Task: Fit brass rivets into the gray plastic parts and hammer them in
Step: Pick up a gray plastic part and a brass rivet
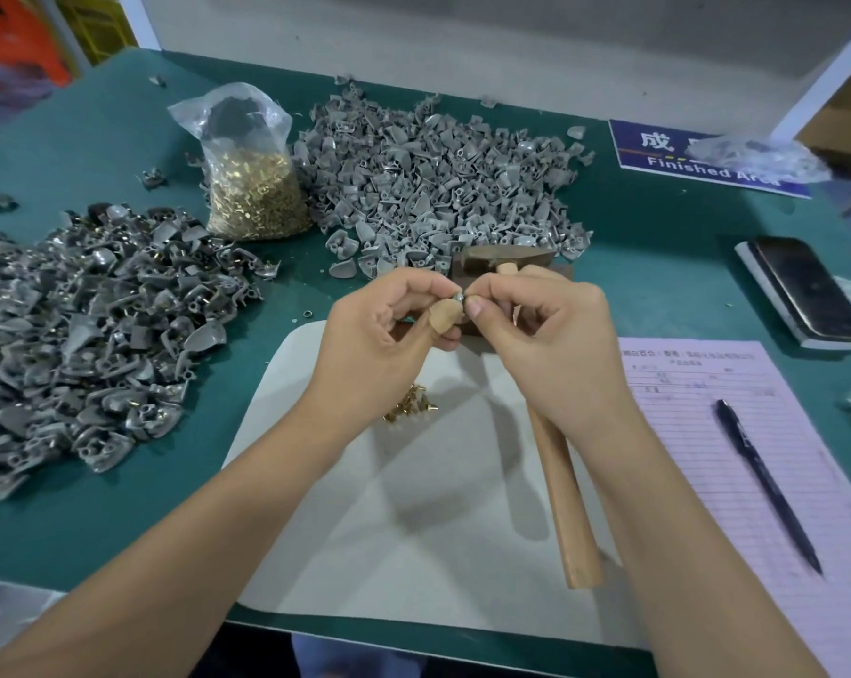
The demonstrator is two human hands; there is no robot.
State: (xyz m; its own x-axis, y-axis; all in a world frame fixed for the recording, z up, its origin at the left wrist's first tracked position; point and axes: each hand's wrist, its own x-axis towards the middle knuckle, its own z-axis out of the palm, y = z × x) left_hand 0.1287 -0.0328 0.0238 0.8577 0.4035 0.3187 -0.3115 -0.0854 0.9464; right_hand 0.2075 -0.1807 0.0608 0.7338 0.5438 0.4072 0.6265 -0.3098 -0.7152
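My left hand (379, 330) and my right hand (545, 335) meet above the white mat (413, 530), fingertips pinching one small gray plastic part (460, 298) between them; a rivet cannot be made out at the fingertips. A bandage wraps my left thumb. The hammer lies under my right hand, its wooden handle (563, 501) pointing toward me and its dark head (501, 259) just beyond my fingers. A few loose brass rivets (408, 403) lie on the mat. A pile of gray parts (438, 183) lies behind; another pile, gray parts showing brass (81, 330), spreads at the left.
A clear bag of brass rivets (252, 183) stands between the piles. A pink form (756, 457) with a pen (766, 482) lies at the right, a phone (805, 291) beyond it, and a blue "Finished Area" sign (658, 154) at the back right.
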